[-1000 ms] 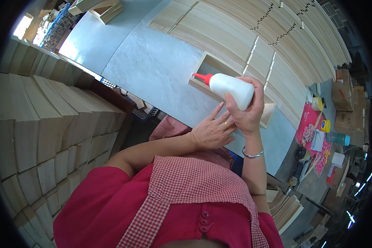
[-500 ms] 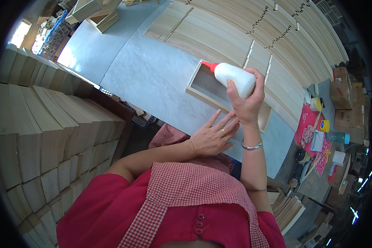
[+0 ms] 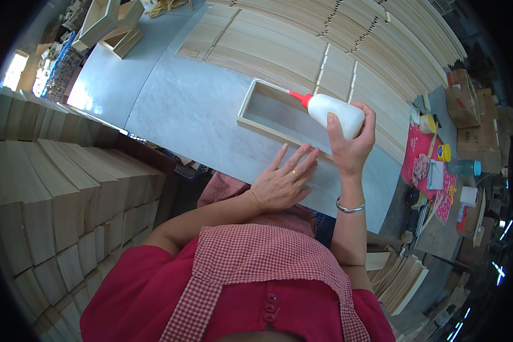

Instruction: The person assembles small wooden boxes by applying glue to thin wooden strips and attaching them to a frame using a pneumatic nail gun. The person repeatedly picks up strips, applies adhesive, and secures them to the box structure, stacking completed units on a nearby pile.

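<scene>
A white squeeze bottle with a red nozzle is tilted in my right hand. Its tip points left, over the far side of a rectangular wooden frame that lies on the grey table. What the bottle holds does not show. My left hand rests with fingers spread at the frame's near side, its fingertips touching or very close to the wood. The frame's right end is partly hidden behind my right hand and wrist.
Flat wooden boards lie in rows behind the frame, with stacked strips beyond. Wooden blocks are piled at the left. Two box frames and a blue basket stand far left. Jars and a bottle sit at right.
The bottle's nozzle has moved from the frame's far left corner rightward along its far side. The whole view has shifted slightly. My left hand stays by the frame's near side.
</scene>
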The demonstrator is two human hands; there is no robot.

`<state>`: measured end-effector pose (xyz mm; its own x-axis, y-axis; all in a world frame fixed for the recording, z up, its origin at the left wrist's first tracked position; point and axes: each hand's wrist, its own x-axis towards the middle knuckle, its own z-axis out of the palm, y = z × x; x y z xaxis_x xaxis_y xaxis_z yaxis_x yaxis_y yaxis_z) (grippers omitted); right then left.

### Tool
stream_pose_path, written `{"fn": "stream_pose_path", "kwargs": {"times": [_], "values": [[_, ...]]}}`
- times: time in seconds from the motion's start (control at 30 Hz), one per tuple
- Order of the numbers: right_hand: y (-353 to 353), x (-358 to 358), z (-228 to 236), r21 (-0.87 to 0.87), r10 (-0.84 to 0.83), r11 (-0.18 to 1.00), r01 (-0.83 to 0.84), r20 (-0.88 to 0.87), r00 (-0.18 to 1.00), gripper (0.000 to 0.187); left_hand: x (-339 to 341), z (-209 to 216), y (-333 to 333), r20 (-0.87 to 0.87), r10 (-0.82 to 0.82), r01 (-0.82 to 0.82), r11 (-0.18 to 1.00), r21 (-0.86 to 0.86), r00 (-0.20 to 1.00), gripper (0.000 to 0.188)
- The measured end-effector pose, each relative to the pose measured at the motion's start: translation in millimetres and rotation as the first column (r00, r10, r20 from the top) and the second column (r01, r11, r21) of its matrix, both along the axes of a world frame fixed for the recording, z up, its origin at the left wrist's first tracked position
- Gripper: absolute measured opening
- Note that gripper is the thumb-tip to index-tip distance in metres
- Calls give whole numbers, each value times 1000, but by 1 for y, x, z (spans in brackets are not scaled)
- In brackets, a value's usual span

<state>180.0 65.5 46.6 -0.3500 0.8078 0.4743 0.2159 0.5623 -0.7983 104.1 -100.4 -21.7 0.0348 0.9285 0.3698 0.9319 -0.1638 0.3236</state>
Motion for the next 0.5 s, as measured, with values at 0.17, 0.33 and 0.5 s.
{"fn": "stream_pose_path", "kwargs": {"times": [0.17, 0.33, 0.5], "values": [[4, 31, 6, -8, -85, 996, 86, 25, 996, 51, 1, 0, 0, 8, 5, -5, 1000, -2, 1000, 62], [8, 63, 9, 20, -163, 987, 162, 60, 985, 51, 2, 1, 0, 14, 2, -2, 1000, -6, 1000, 62], [12, 94, 11, 16, -233, 973, 232, 72, 970, 51, 4, 0, 1, 10, 4, -3, 1000, -11, 1000, 61]]}}
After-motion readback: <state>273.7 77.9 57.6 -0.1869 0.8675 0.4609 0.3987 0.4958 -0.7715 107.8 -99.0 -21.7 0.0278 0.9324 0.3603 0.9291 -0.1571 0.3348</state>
